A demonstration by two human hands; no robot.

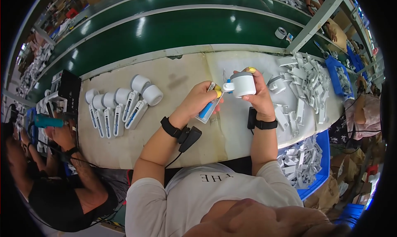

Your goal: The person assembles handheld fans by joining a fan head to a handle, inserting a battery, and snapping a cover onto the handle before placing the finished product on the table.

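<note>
My left hand point(201, 99) is closed around a white handle shell point(204, 114) with a blue cylindrical part lying inside it. My right hand point(259, 92) grips a white round head point(243, 86) with a grey rim and a short side stub, held up over the table. The stub points toward the handle shell. Thin wires and a bit of blue show between the two parts; whether they are joined I cannot tell. Yellow covers sit on some fingertips of both hands. Just right of my right hand lies another white round head point(276, 85).
Several assembled white round-headed devices point(120, 97) lie in a row at left. White handle shells point(308, 81) are heaped at right, with more in a blue bin point(326, 154) below the edge. A green conveyor belt point(186, 28) runs behind. At left, a co-worker holds a teal power tool point(49, 121).
</note>
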